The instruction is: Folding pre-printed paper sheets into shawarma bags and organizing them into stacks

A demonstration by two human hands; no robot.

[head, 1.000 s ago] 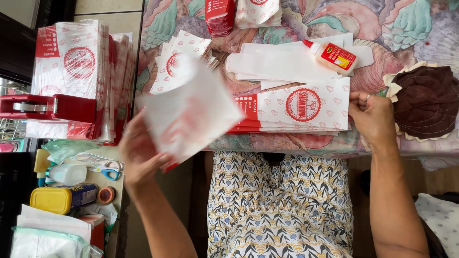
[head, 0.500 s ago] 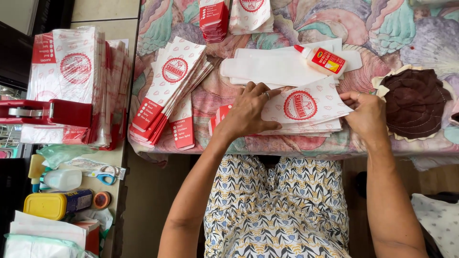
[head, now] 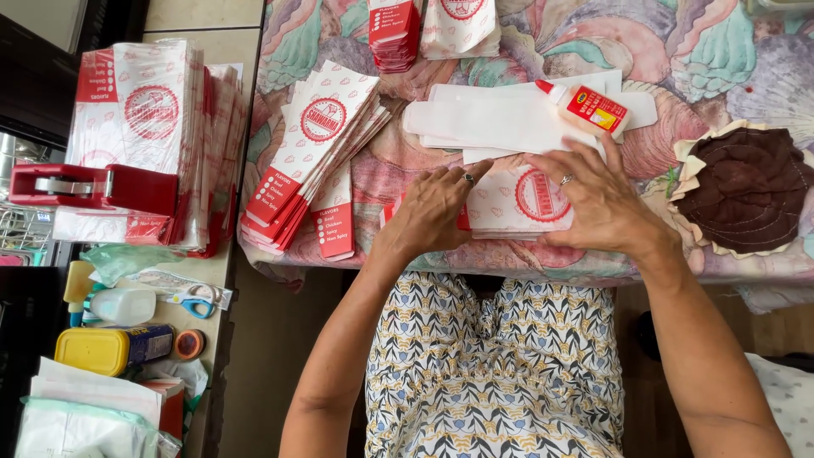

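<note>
**Both hands flat on a printed paper bag**

Below the camera, a table (head: 339,34) covered in a cloth of large pastel floral shapes fills the upper part of the view, and the person sits at its near edge in a leaf-patterned garment. To the left stands a pale side counter (head: 203,17) crowded with supplies: a tall pile of red-and-white printed bags (head: 140,110), a red tape dispenser (head: 93,188) against it, scissors (head: 199,298), a yellow-lidded tub (head: 93,349) and a small white bottle (head: 119,307). On the cloth, a fanned stack (head: 309,153) of finished bags lies to the left, 2 more bundles sit at the far edge, and plain white sheets (head: 500,123) lie in the middle with a glue bottle (head: 589,108) resting on them. A dark brown quilted mat (head: 746,191) sits at the right.

The bag (head: 526,199) being worked lies flat near the table's front edge, on top of a thin pile of similar ones. It is white with faint red motifs, a round red emblem at its centre and a red band at its left end.

The left hand (head: 437,212) lies spread, palm down, on the bag's left end, gripping nothing; a ring shows on 1 finger. The right hand (head: 598,199) is likewise opened flat, fingers splayed over the right side of the bag and the emblem's edge, pressing rather than holding, also ringed.
</note>
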